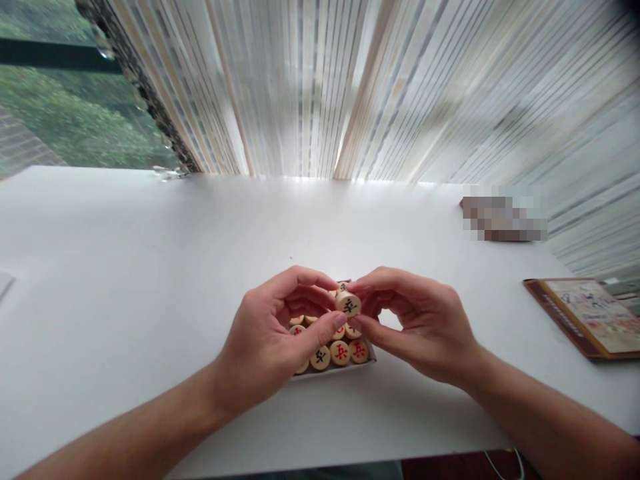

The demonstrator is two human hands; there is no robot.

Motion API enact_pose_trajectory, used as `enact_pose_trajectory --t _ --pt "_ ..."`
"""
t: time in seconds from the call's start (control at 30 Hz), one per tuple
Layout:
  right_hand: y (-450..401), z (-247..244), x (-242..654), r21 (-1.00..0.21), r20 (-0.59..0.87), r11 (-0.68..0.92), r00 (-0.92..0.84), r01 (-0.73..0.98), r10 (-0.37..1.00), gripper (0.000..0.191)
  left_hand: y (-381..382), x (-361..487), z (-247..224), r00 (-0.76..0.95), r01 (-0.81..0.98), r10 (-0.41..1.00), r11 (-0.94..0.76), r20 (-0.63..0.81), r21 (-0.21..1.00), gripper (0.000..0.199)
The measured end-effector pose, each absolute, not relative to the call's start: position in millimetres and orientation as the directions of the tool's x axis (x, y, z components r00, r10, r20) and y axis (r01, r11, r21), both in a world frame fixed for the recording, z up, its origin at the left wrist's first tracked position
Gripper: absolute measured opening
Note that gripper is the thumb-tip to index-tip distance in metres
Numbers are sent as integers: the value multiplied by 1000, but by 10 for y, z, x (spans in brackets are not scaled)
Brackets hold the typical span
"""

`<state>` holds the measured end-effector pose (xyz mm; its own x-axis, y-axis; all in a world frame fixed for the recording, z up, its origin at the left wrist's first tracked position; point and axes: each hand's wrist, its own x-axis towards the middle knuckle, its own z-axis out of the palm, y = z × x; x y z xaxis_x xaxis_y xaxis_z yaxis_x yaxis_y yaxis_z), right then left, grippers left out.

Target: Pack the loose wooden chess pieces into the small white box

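Between the fingertips of my left hand (270, 327) and my right hand (420, 320) is a round wooden Chinese chess piece (349, 305) with a black character on its face. Both hands pinch it from opposite sides, above a shallow box (373, 358) of similar pieces. Inside the box, a red-marked piece (340, 353) lies beside another red one (359, 351) and a black-marked one (321, 358). My hands hide much of the box's left and far parts.
The box rests on a white table (150, 300). A brown-edged box lid or board with a printed picture (590, 317) lies at the right. Behind it is a blurred-out brown object (505, 220). Striped curtains (300, 87) hang along the far edge, beside a window (75, 100).
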<state>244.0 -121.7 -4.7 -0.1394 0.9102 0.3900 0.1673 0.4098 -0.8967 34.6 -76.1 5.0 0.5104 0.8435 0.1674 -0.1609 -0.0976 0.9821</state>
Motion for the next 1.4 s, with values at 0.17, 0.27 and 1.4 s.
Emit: enact_pose_trajectory --t 0.17,0.27,1.4 --pt "-1211 -55 2435 -882 419 439 -146 169 896 31 -763 348 58 508 -158 843 -109 175 981 21" --pt "-1217 -62 2439 -868 436 460 -156 188 886 35 -759 346 61 511 -154 843 -103 169 983 21" --pt "-1189 16 2470 -858 424 450 -151 248 893 18 -770 341 35 578 -197 802 -42 151 979 18"
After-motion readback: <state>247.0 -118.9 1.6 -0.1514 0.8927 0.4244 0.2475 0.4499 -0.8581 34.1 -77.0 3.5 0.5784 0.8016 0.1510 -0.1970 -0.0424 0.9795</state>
